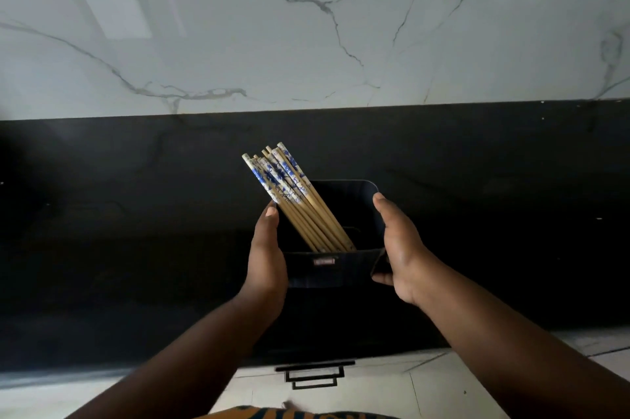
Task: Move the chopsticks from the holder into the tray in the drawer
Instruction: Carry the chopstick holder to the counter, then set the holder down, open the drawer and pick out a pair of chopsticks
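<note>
Wall [306, 26]: white marble-look panel with grey veins, taking up the upper part of the view and meeting the bench along a straight edge.
Bench [119, 214]: black and glossy, running across the whole width; it is carrying the holder near its middle.
Drawer front [375, 391]: pale, marble-look, showing below the bench's near edge; it is sitting closed, so the tray is not visible.
Holder [335, 270]: black, roughly square box with rounded corners and an open top, standing on the bench between the two hands; a small label is showing on its near wall.
Right hand [400, 248]: gripping the holder's right side, thumb curling round the near right corner; the fingers are reaching along the right wall, one fingertip resting on the rim.
Left hand [267, 255]: pressing against the holder's left side, thumb lying upward along the left rim; the rest of the fingers are hidden behind the hand, so whether they are curling round the holder cannot be told.
Chopsticks [296, 204]: a bundle of tan sticks with blue-and-white patterned tops, sitting inside the holder, leaning up and to the left, patterned ends sticking out past the rim just above the left thumb.
Drawer handle [315, 374]: black, rectangular, on the drawer front directly below the holder.
</note>
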Demonstrator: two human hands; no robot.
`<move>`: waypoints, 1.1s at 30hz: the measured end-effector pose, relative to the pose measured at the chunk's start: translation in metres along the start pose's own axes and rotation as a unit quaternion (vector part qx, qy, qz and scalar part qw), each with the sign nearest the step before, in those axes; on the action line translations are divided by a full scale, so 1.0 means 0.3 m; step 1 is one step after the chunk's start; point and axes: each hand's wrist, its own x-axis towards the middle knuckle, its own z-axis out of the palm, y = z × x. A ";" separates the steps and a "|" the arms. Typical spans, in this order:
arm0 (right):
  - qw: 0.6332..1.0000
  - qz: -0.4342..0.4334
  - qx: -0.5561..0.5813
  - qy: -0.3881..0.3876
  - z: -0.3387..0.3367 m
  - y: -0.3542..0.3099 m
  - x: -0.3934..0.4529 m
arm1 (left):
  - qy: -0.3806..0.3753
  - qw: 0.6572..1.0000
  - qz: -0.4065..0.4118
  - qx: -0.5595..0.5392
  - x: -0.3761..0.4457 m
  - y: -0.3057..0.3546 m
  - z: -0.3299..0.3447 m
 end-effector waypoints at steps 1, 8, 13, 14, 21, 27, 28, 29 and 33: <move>1.000 0.003 -0.002 -0.018 -0.010 -0.002 -0.001 | 0.006 1.000 -0.017 -0.003 -0.005 0.008 0.006; 0.995 -0.072 0.064 -0.036 -0.147 0.131 -0.098 | 0.230 0.970 0.069 -0.034 -0.157 -0.026 -0.116; 0.987 -0.006 0.147 -0.066 -0.216 0.416 -0.208 | 0.280 0.946 -0.063 -0.151 -0.394 -0.227 -0.311; 0.986 0.025 0.143 -0.077 -0.215 0.476 -0.220 | 0.291 0.936 -0.104 -0.170 -0.406 -0.267 -0.343; 0.977 0.189 0.074 -0.059 -0.091 0.716 -0.074 | 0.207 0.913 -0.341 -0.088 -0.291 -0.499 -0.400; 0.980 0.166 0.107 -0.012 0.020 0.726 0.077 | 0.159 0.935 -0.317 -0.003 -0.178 -0.550 -0.354; 0.980 0.162 0.115 0.000 0.033 0.731 0.090 | 0.165 0.935 -0.313 0.000 -0.170 -0.560 -0.349; 0.980 0.156 0.122 0.011 0.041 0.738 0.099 | 0.174 0.935 -0.309 0.004 -0.164 -0.569 -0.346; 0.987 0.118 0.103 0.038 0.044 0.773 0.114 | 0.195 0.940 -0.276 0.043 -0.151 -0.597 -0.336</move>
